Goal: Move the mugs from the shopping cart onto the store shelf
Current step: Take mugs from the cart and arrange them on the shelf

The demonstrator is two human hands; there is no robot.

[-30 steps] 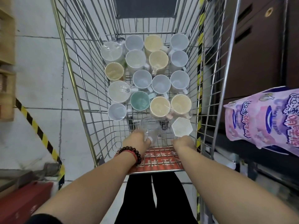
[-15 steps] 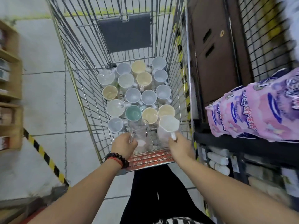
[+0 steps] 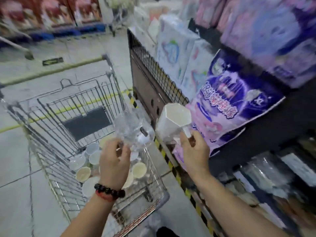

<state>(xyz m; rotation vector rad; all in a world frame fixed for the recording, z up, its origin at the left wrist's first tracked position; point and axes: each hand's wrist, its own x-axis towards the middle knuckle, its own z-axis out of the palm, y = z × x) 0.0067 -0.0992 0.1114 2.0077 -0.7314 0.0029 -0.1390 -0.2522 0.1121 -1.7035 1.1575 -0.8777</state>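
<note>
My left hand (image 3: 114, 162) grips a clear glass mug (image 3: 132, 129) by its handle, held up above the wire shopping cart (image 3: 56, 127). My right hand (image 3: 194, 150) holds a white hexagonal mug (image 3: 172, 119) by its handle, tilted, in front of the dark store shelf (image 3: 256, 146) on the right. Several mugs (image 3: 83, 173) in white, cream and pale blue stand in the cart's basket below my left hand; some are hidden by my hand and wrist. The whole view is blurred by motion.
A purple and pink soft package (image 3: 237, 103) hangs over the shelf edge just right of the white mug. More pastel packages (image 3: 172, 48) fill the shelf behind a black wire divider (image 3: 159, 79). Yellow-black tape (image 3: 172, 166) marks the floor between cart and shelf.
Both hands have lifted their mugs up out of the cart and toward the right. My view has swung up from the cart's inside to the shelf.
</note>
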